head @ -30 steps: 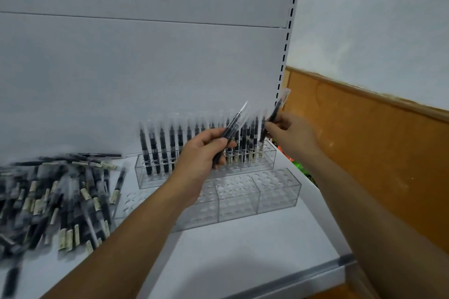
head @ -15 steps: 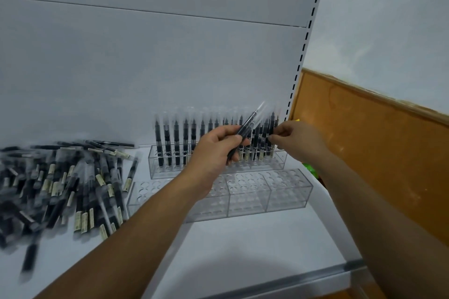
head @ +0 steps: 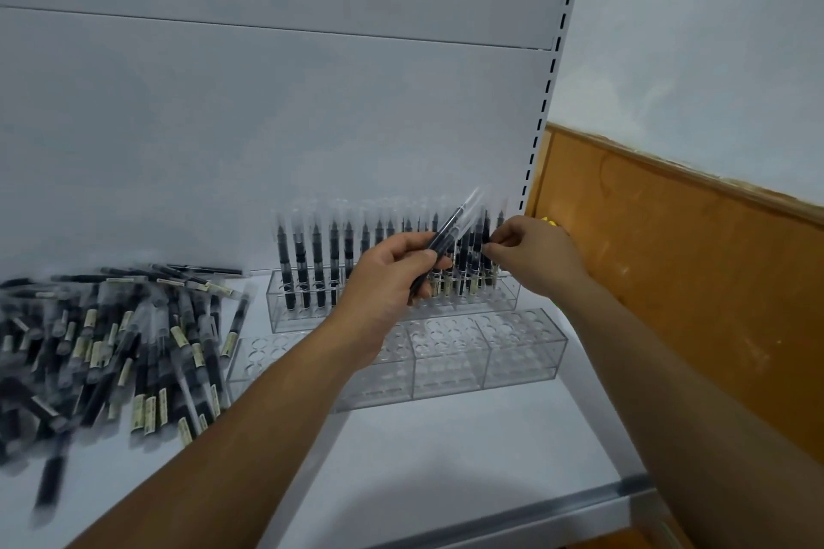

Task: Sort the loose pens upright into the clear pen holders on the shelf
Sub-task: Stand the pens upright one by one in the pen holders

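Observation:
Two clear pen holders stand on the white shelf. The back holder (head: 281,316) is packed with several upright black pens (head: 316,254). The front holder (head: 521,359) shows only open holes. My left hand (head: 392,276) grips a small bundle of black pens (head: 446,236), tilted up to the right, in front of the back holder. My right hand (head: 530,250) pinches an upright pen (head: 486,232) at the right end of the back holder. A large pile of loose pens (head: 116,348) lies on the shelf to the left.
The white back panel (head: 267,125) rises right behind the holders. A slotted upright (head: 548,94) marks the shelf's right end, with a wooden panel (head: 669,281) beyond. The shelf's metal front edge (head: 557,504) runs along the bottom right.
My right hand has come down from holding a pen high to pinching one standing in the back holder's right end. My left hand keeps its bundle. The view has shifted.

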A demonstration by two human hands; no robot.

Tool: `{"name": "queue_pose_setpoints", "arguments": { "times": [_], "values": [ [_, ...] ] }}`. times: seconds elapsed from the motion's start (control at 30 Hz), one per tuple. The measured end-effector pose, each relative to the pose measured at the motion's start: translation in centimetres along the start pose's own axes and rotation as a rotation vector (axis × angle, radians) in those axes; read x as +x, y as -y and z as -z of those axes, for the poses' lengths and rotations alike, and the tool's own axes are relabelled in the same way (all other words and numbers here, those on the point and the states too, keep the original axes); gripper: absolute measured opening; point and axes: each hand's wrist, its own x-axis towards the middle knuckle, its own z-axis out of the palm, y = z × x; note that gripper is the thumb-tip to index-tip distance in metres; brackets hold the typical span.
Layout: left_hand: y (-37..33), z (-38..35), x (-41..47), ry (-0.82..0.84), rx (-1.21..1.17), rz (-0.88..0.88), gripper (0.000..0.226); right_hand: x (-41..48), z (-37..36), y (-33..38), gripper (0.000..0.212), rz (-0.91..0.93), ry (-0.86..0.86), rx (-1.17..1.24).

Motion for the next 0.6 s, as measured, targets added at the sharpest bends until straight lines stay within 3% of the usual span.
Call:
{"name": "queue_pose_setpoints", "arguments": {
  "times": [0.6],
  "values": [
    [0.03, -0.06, 0.00, -0.004, 0.006, -0.007, 0.024, -0.04, -0.04, -0.16, 0.013, 0.005, -0.058, -0.108]
  ]
}}
